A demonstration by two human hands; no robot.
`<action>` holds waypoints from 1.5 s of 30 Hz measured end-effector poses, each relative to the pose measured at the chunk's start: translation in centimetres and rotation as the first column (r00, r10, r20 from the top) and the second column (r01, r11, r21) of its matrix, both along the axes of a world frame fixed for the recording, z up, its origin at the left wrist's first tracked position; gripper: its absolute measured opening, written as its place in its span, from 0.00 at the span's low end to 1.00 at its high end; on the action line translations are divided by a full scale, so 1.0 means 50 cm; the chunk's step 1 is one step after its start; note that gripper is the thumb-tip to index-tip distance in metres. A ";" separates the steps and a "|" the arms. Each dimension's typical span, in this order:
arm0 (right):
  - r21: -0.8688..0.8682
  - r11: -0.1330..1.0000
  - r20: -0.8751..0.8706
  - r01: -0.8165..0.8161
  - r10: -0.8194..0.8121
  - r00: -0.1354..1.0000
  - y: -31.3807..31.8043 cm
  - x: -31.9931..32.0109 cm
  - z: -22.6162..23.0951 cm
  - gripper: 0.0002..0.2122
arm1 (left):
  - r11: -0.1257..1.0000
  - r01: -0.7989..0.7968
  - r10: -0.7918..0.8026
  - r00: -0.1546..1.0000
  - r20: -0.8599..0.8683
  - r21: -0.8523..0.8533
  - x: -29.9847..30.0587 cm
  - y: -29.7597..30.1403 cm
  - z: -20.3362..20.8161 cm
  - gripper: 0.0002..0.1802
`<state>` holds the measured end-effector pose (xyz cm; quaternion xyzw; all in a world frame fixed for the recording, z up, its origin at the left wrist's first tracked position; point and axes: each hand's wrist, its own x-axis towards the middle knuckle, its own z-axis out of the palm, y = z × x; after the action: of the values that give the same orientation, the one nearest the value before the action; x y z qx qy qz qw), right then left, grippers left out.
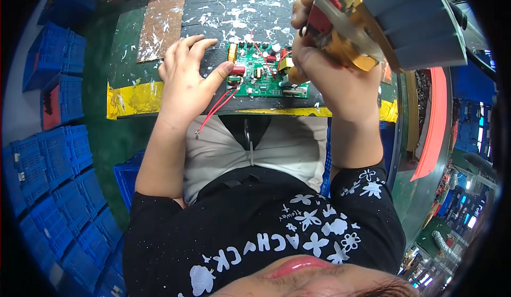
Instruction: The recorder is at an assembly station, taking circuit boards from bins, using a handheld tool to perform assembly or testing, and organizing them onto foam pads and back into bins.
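Note:
On the table mat in front of me lies a green circuit board [255, 79] with coils, capacitors and other parts on it. My left hand [186, 78] rests palm down with fingers spread, its thumb touching the board's left edge beside a red component. Two red wires [215, 107] run off the board's near left corner and hang over the table edge. Above the board's right side, my right hand [338, 86] is wrapped round what looks like a glue gun [346, 49], yellow-orange with a red part. Hand and tool hide the board's far right corner; the tool's tip cannot be made out.
The dark mat [213, 17] is spattered with white, and yellow tape [133, 101] runs along the table's near edge. A large grey-blue panel [415, 20] hangs close at the upper right. Blue crates [58, 153] are stacked at the left.

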<state>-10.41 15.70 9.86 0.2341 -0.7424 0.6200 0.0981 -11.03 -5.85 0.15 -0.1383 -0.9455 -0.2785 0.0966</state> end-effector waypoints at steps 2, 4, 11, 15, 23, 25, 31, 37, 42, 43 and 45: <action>0.010 1.000 -0.072 0.014 -0.013 0.997 -0.001 -0.001 -0.002 0.21 | 1.000 0.002 -0.002 1.000 0.000 -0.004 0.000 0.001 -0.001 0.28; 0.130 0.991 -0.135 0.031 -0.014 0.991 0.011 0.004 0.015 0.22 | 1.000 -0.004 0.004 1.000 0.003 -0.005 0.000 0.001 -0.001 0.28; -0.220 0.972 0.084 -0.079 0.100 0.991 0.050 0.033 0.032 0.16 | 1.000 -0.006 0.006 1.000 0.001 -0.014 0.001 0.004 0.000 0.28; -0.284 0.958 0.080 -0.042 0.068 0.995 0.053 0.033 0.007 0.18 | 1.000 -0.005 0.005 1.000 0.006 -0.006 0.000 0.002 0.002 0.28; -0.376 0.920 0.046 -0.111 0.138 0.989 0.065 0.032 -0.003 0.19 | 1.000 0.004 -0.004 1.000 0.012 0.015 -0.001 0.003 -0.001 0.28; -0.329 0.938 0.028 -0.111 0.127 0.992 0.067 0.034 0.009 0.18 | 1.000 0.001 -0.001 1.000 0.004 0.007 -0.001 0.002 0.000 0.28; -0.216 0.976 0.006 -0.009 0.011 1.000 0.017 0.032 0.056 0.20 | 1.000 -0.022 0.022 1.000 -0.013 0.023 0.003 -0.001 -0.005 0.27; -0.320 0.932 0.160 0.169 -0.122 0.979 -0.047 -0.057 0.071 0.21 | 0.999 -0.040 0.041 0.999 -0.034 0.024 -0.001 0.008 -0.002 0.27; -0.045 0.982 0.218 0.184 -0.170 0.961 -0.046 -0.071 0.086 0.14 | 0.999 -0.050 0.050 0.998 -0.032 0.016 0.008 0.004 0.000 0.26; -0.074 0.977 0.133 0.202 -0.192 0.972 -0.025 -0.083 0.048 0.13 | 0.999 -0.039 0.041 0.997 -0.060 0.026 0.008 0.006 -0.002 0.26; 0.266 0.936 -0.198 0.232 -0.183 0.963 0.008 -0.080 0.000 0.29 | 0.998 -0.048 0.051 0.996 -0.066 0.046 0.012 0.004 -0.004 0.26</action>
<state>-14.40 16.11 9.86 0.2179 -0.8339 0.4697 0.1911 -10.42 -5.65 -0.04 -0.1219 -0.9384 -0.2922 0.1384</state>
